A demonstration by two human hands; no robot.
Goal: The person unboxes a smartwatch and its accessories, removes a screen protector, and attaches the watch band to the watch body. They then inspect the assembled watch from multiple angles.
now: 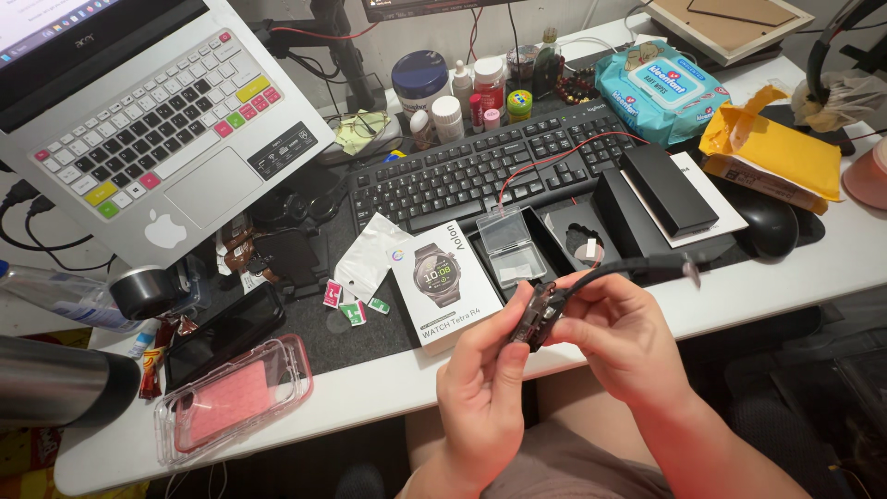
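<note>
A smartwatch (536, 314) is held in both hands at the lower centre of the frame, above the desk (813, 268) edge.

The watch body is pinched edge-on between the thumb and fingers of the left hand (485, 383), while the right hand (624, 337) is closed around the other side, its black strap (637, 266) trailing up and right. For this handling to go well, the body should be kept steady by the left grip and any pressing done with the fingertips only. The watch box (442, 282), a small clear plastic case (511, 245) and a black keyboard (490, 166) lie just beyond.
</note>
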